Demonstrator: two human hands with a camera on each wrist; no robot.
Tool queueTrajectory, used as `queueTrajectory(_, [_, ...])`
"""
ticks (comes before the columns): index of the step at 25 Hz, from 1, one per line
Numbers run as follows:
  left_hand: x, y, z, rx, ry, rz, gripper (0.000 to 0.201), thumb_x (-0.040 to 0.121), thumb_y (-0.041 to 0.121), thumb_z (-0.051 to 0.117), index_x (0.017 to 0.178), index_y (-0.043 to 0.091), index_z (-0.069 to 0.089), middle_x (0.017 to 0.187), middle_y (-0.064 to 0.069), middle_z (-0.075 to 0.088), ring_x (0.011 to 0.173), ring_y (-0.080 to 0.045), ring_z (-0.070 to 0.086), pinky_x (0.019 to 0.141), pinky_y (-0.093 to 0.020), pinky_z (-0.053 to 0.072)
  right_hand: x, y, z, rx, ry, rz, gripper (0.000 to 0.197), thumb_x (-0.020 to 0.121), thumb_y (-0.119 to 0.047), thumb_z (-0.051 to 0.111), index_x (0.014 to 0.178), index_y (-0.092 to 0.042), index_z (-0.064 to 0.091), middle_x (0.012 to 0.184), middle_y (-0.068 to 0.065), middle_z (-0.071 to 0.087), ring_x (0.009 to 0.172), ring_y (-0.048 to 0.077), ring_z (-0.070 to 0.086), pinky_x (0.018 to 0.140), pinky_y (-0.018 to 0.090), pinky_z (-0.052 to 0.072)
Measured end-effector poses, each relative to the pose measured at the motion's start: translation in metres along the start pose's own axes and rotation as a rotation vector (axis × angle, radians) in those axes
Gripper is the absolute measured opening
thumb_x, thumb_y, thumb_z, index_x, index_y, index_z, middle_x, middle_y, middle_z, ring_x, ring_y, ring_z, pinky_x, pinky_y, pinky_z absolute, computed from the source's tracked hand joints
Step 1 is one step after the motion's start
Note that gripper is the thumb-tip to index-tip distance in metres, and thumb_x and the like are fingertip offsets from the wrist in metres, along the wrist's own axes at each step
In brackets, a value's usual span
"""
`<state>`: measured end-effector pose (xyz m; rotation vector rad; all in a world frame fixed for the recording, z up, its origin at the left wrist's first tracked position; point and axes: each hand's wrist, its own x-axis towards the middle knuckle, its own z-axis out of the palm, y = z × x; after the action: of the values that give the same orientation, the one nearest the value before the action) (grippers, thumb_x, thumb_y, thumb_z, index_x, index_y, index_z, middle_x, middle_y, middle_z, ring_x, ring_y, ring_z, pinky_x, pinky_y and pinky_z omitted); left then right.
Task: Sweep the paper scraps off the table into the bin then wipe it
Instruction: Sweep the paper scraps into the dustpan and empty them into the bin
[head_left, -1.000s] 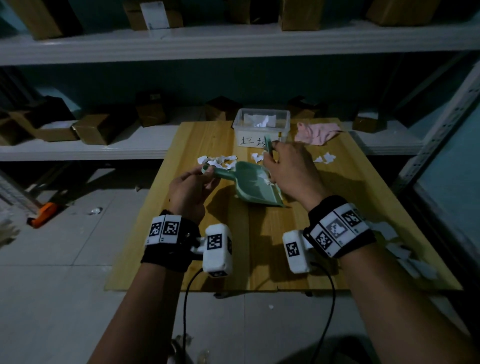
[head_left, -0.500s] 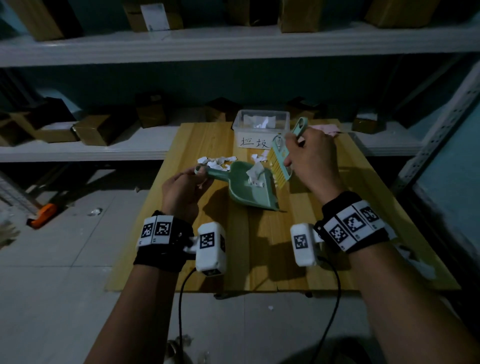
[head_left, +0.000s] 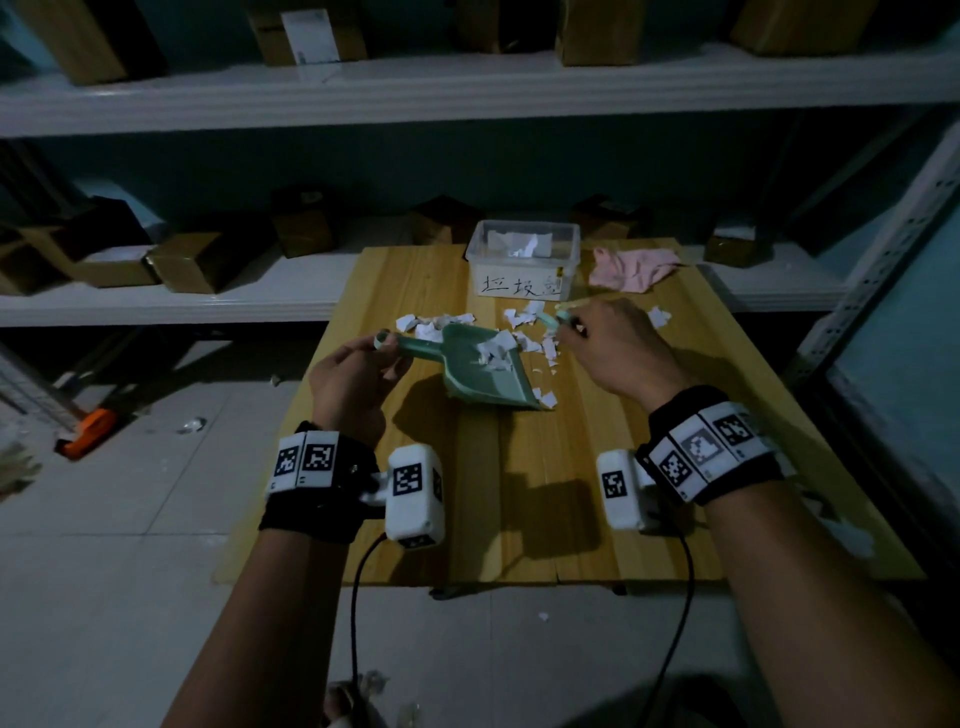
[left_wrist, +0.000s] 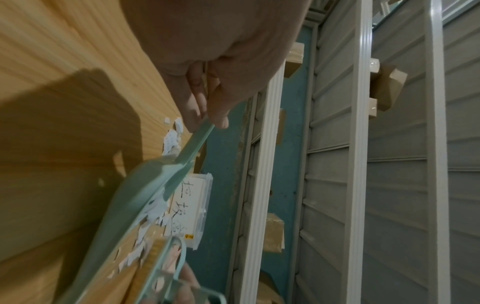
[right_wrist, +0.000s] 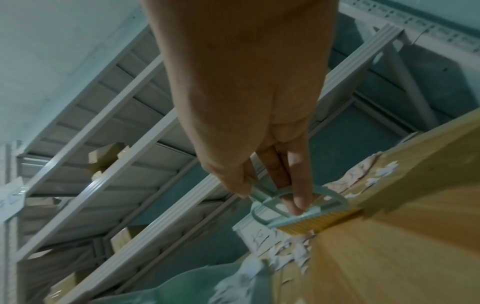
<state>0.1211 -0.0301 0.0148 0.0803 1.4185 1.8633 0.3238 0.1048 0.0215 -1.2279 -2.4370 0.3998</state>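
Right hand grips brush, scraps lie between it and dustpan mouth; left hand clasps dustpan handle

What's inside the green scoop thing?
White paper scraps lie piled inside the green dustpan, near its handle end. The rest of its floor looks bare. Anything underneath the pile is covered, so it cannot be seen.

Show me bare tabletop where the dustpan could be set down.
Free: the near half of the table, between the two wrists. Crowded: the far half, with paper scraps, dustpan, bin and pink cloth.
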Motion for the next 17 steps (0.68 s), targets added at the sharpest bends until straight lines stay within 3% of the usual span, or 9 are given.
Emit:
queueTrajectory(3, [0.000,-0.006,0.005,-0.003,-0.020,-0.013,0.023,0.092,0.002,0.060,0.115,0.002,0.065,0.110,-0.014,0.068,0.099,-0.023,0.069,0.083,-0.031,0.060,0.000,-0.011,0.004,0.019,-0.065,-0.044,0.035,0.100,-0.029,0.048,0.076,-0.010,0.064,0.074,0.008,0.060,0.068,0.023,0.058,0.055,0.031,0.040])
queueTrajectory(5, [-0.001,-0.010,0.008,-0.004,-0.014,-0.026,0.021,0.091,0.002,0.061,0.112,0.003,0.066,0.108,-0.013,0.070,0.098,-0.023,0.070,0.085,-0.033,0.060,0.000,-0.018,0.003,0.070,-0.087,-0.045,0.036,0.100,-0.031,0.048,0.072,-0.012,0.061,0.072,0.007,0.061,0.067,0.022,0.061,0.055,0.032,0.043])
queueTrajectory(8, [0.000,-0.015,0.013,-0.013,-0.020,-0.012,0.023,0.090,0.002,0.062,0.113,0.001,0.065,0.110,-0.015,0.070,0.099,-0.024,0.070,0.086,-0.035,0.059,-0.001,-0.023,0.001,0.156,-0.075,-0.054,0.038,0.101,-0.032,0.049,0.076,-0.009,0.065,0.075,0.011,0.068,0.066,0.022,0.067,0.063,0.043,0.058])
queueTrajectory(11, [0.000,-0.016,0.016,-0.017,-0.022,-0.026,0.023,0.090,0.004,0.062,0.113,0.003,0.065,0.110,-0.013,0.070,0.099,-0.023,0.070,0.086,-0.034,0.059,-0.002,-0.023,0.000,0.207,-0.041,-0.039,0.038,0.101,-0.034,0.049,0.082,-0.006,0.068,0.077,0.012,0.070,0.068,0.023,0.070,0.067,0.049,0.059])
queueTrajectory(14, [0.001,-0.016,0.015,-0.024,-0.028,-0.041,0.024,0.091,0.004,0.061,0.115,0.003,0.065,0.111,-0.013,0.069,0.101,-0.022,0.069,0.087,-0.033,0.059,-0.003,-0.021,-0.007,0.327,-0.003,0.011,0.033,0.101,-0.033,0.051,0.093,-0.007,0.069,0.079,0.007,0.071,0.067,0.014,0.071,0.070,0.042,0.061])
queueTrajectory(17, [0.002,-0.014,0.013,-0.061,-0.015,-0.033,0.022,0.093,0.004,0.059,0.114,0.002,0.066,0.109,-0.012,0.068,0.100,-0.022,0.068,0.085,-0.031,0.059,-0.003,-0.014,-0.016,0.399,0.134,0.045,0.029,0.101,-0.032,0.049,0.105,-0.010,0.067,0.083,0.002,0.070,0.067,0.005,0.068,0.063,0.027,0.061])
